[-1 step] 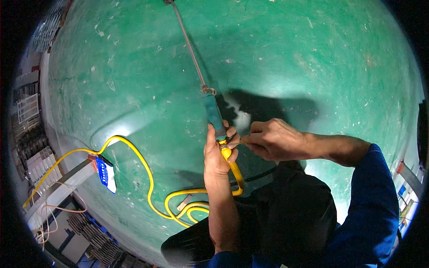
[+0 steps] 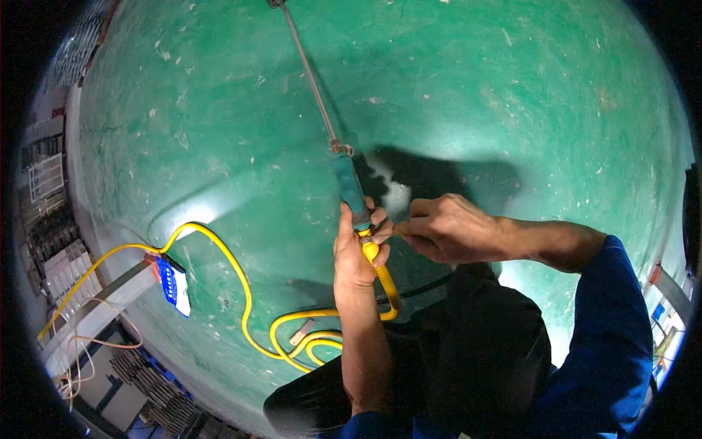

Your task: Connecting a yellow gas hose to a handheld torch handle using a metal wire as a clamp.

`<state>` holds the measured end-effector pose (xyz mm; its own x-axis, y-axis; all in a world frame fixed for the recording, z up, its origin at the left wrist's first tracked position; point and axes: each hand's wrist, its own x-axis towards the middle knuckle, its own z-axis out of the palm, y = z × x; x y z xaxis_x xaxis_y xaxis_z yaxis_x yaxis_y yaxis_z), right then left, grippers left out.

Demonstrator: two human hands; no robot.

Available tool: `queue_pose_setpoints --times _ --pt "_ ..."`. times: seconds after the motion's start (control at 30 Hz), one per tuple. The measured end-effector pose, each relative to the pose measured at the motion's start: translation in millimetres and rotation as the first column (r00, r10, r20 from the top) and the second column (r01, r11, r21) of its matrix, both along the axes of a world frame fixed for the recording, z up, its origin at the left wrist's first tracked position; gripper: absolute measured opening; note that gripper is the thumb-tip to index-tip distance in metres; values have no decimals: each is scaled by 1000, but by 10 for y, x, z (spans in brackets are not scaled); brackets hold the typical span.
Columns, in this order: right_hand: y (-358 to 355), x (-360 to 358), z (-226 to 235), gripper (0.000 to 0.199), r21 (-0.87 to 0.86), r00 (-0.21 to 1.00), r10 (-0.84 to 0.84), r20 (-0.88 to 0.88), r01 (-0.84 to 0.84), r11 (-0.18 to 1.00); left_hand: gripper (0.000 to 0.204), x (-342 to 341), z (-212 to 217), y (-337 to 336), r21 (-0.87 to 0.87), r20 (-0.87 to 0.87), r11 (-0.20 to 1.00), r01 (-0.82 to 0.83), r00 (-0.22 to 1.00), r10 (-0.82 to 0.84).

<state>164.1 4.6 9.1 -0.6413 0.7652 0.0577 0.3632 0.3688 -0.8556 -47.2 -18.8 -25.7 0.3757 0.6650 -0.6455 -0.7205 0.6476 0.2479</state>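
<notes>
From my remote place I see, at the left, a pale beam (image 2: pixel 110 311) with a blue-and-white packet (image 2: pixel 172 285) at its end. A yellow hose (image 2: pixel 243 289) runs over this end, then bends and makes loops on the green floor (image 2: pixel 512 95). In the middle lies the long-rod tool (image 2: pixel 349 183), its thin metal rod (image 2: pixel 311 69) pointing up and slightly left. The left hand (image 2: pixel 355 256) has its fingers wrapped around the lower part of the teal handle, where the hose joins. Just beside, to the right, the right hand (image 2: pixel 453 230) has its fingers curled and pressed together; I cannot tell whether they pinch something small. Farther right is its blue sleeve (image 2: pixel 610 329).
</notes>
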Motion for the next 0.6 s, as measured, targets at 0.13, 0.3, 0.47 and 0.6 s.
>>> queue_pose_setpoints --times 0.13,0.3,0.47,0.6 --pt "-9 -5 -23 19 43 999 18 41 -19 999 44 3 7 2 -7 -5 1000 2 1000 -2" --pt "6 6 12 19 90 990 67 121 -78 993 43 -5 -6 -1 -30 3 1000 -1 1000 1" --pt "42 -17 94 23 197 971 107 214 -150 969 43 -3 18 2 -62 -90 998 5 996 -10" --pt "33 -14 140 23 239 964 126 234 -182 954 46 35 34 7 -51 -158 999 13 987 -20"
